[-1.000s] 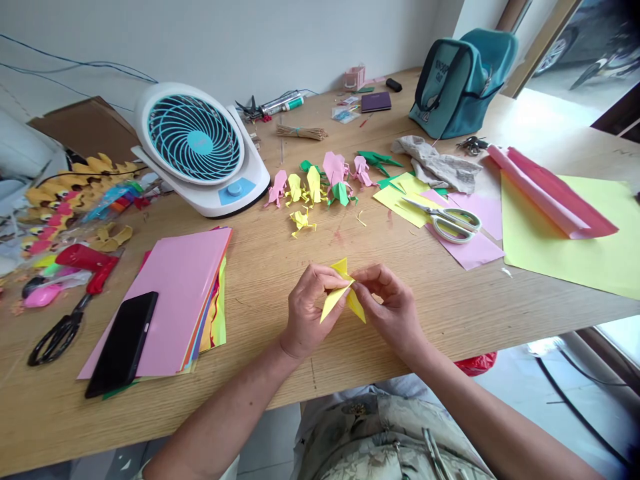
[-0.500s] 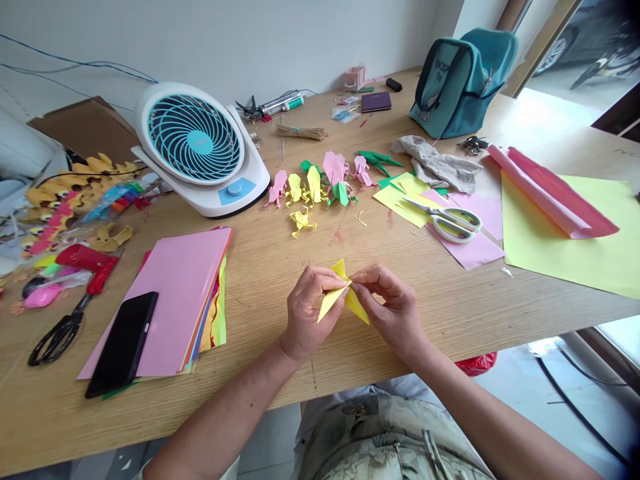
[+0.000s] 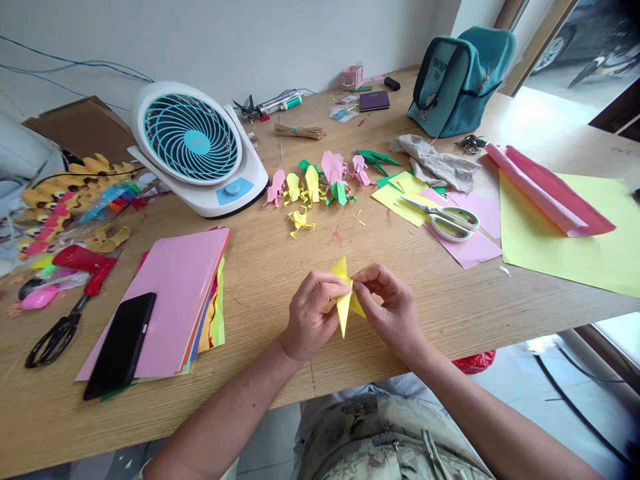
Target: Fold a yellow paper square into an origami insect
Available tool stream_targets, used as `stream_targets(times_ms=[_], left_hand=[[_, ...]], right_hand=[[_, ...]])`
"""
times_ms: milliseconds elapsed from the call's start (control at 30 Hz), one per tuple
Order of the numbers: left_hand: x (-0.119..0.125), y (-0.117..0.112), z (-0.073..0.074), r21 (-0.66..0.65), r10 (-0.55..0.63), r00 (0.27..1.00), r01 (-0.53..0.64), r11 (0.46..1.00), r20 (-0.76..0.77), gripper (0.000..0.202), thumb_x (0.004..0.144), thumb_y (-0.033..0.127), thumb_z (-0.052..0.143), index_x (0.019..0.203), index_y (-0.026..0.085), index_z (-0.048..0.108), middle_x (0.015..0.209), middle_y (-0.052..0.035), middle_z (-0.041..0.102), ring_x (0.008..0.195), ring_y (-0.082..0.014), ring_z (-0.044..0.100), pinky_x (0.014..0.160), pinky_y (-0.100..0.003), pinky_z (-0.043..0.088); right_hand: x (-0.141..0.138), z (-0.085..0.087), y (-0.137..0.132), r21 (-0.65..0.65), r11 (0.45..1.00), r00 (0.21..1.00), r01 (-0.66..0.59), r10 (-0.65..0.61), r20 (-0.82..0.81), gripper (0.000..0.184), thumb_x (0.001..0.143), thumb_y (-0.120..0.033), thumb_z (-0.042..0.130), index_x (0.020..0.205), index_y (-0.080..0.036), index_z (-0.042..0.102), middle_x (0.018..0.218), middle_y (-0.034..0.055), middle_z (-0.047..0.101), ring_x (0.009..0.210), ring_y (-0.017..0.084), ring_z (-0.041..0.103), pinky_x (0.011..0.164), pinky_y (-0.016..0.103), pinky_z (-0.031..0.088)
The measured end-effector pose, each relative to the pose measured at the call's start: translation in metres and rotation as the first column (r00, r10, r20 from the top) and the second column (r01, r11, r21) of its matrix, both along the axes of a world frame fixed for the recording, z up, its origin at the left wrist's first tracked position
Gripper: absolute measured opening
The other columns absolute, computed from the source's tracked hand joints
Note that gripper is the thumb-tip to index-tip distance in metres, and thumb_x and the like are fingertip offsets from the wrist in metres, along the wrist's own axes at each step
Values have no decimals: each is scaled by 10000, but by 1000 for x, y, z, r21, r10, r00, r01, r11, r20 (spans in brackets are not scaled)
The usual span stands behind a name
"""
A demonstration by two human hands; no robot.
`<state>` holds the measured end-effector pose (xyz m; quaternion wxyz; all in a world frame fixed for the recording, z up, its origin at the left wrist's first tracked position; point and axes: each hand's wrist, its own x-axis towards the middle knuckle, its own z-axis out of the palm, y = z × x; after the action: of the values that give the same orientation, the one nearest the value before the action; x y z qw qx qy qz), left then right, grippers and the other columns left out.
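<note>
A piece of folded yellow paper (image 3: 343, 313) with pointed flaps is held between both hands, above the front of the table. My left hand (image 3: 314, 308) pinches it from the left, fingers closed over its middle. From the right, my right hand (image 3: 389, 303) grips it between thumb and fingertips. One point sticks up beyond the fingers and another hangs down toward me; the fingers hide the centre. Farther back stand several folded paper figures: a yellow one (image 3: 301, 221), a green one (image 3: 339, 193) and a pink one (image 3: 275, 188) among them.
White-handled scissors (image 3: 454, 223) lie on pink and yellow sheets at right. To the left, a black phone (image 3: 121, 343) rests on a stack of coloured paper (image 3: 186, 280), beside black-handled scissors (image 3: 57, 340). Behind stand a fan (image 3: 197, 143) and a teal bag (image 3: 453, 90).
The lower yellow flap has swung from pointing down-left to pointing nearly straight down. Both hands keep their pinch on the paper and have barely moved.
</note>
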<state>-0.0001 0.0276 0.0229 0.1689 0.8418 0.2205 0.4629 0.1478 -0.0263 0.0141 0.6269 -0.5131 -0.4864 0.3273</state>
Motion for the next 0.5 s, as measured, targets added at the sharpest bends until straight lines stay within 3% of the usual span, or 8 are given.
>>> stream_targets(times_ms=[167,333,500], left_hand=[[-1,4,-5,71,28,993,-20,997,-112,222,863,48,594,989,226,632,933,-47,652,871,-172,620,795,-303,530],[1,4,-9,126,17,963,18,992,-270,150,882,68,584,936,194,644,884,-59,669,828,-189,562,759,-317,506],[0,1,-12,84,-42,903,86,993,-427,139,912,85,535,930,172,643,898,-72,669,854,-196,555,760,-323,492]], right_hand=[[7,-2,-4,-92,996,978,-19,37,204,59,896,-190,570,877,-215,620,793,12,599,683,140,559,599,252,445],[24,-5,-16,-127,992,834,6,65,548,97,897,-157,563,955,-207,623,824,29,628,680,151,567,633,279,437],[38,-9,-29,-138,990,725,-42,125,677,150,899,-105,533,981,-199,616,877,48,644,787,189,599,720,310,451]])
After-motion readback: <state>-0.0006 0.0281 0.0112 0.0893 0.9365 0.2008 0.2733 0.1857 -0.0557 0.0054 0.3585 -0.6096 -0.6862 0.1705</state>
